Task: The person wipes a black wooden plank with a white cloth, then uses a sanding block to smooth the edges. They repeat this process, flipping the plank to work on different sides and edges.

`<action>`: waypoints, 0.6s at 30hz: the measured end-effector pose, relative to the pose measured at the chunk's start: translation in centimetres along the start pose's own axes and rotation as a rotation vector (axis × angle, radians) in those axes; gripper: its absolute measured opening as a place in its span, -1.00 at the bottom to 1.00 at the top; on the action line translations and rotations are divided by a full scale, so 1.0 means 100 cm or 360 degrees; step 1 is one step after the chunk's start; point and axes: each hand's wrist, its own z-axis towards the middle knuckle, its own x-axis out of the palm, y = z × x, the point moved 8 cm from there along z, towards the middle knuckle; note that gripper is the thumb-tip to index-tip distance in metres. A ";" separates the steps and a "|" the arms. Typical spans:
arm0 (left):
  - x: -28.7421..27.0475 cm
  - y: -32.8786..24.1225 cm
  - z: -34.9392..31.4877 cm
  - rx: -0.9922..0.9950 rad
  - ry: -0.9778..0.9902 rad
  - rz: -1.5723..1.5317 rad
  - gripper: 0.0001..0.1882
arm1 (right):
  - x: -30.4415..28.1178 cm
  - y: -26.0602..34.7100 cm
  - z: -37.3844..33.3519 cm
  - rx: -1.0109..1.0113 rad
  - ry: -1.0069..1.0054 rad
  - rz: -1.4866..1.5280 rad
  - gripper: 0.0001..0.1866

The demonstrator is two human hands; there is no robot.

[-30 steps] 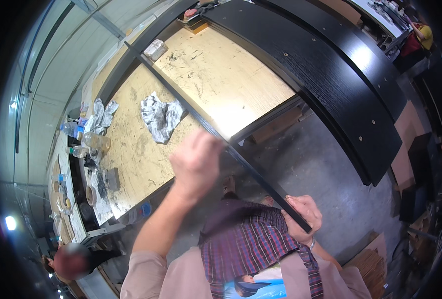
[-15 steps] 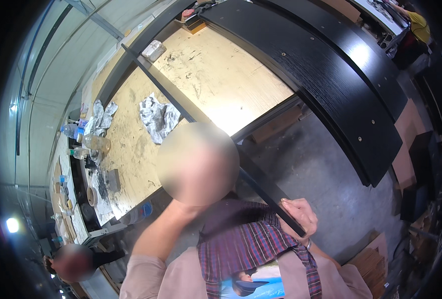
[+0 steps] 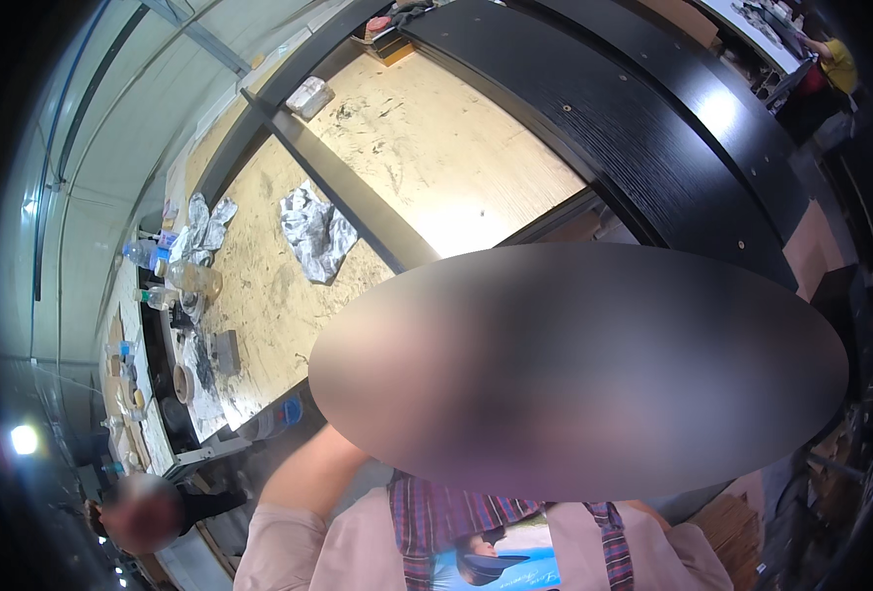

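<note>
Both hands are sitting behind a big blurred patch in the middle of the view, so I honestly can't tell if they're gripping anything or hanging open; only the left forearm (image 3: 308, 473) is showing, coming up from the pink sleeve. The long black strip (image 3: 343, 192) is lying across the light wooden table (image 3: 456, 148), running from the far corner down until it's disappearing under that blur. A crumpled grey rag (image 3: 313, 231) is sitting just beside the strip, with bottles (image 3: 166, 271) crowding the left edge.
</note>
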 end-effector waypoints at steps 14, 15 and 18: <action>-0.007 0.005 0.008 -0.0153 -0.0062 0.0081 -0.85 | 0.004 -0.005 -0.017 -0.0081 0.0057 -0.0040 -0.49; -0.005 0.007 0.010 -0.0182 -0.0071 0.0044 -0.85 | 0.002 -0.005 -0.016 -0.0079 0.0030 -0.0044 -0.51; -0.009 0.034 0.011 -0.0338 -0.0163 -0.0002 -0.83 | -0.001 -0.002 -0.016 -0.0074 -0.0013 -0.0024 -0.53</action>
